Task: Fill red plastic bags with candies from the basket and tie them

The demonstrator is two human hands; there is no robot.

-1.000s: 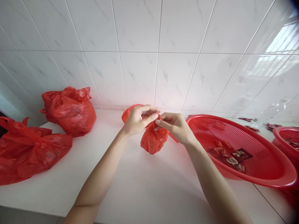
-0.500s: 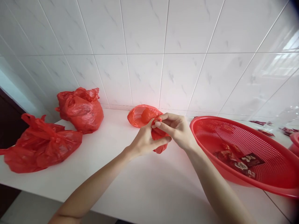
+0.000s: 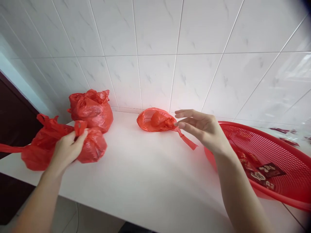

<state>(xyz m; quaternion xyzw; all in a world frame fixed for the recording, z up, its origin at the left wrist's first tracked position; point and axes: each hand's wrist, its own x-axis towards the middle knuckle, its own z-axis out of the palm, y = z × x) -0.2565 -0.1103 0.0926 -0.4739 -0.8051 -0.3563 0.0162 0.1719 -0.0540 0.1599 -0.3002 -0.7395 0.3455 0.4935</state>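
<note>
Pinching a small red bag [image 3: 94,147] in the left hand [image 3: 70,147] — apparently setting it down, with a gentle release needed next — and holding the right hand [image 3: 205,127] loosely spread near a slack bag [image 3: 159,120].

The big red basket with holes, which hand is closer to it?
Right. The right hand is just off the left end of the basket. The left hand is farther away, across the counter, holding a red bag.

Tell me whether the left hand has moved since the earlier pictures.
Yes: the left hand has moved left along the white table, away from the red basket.
</note>
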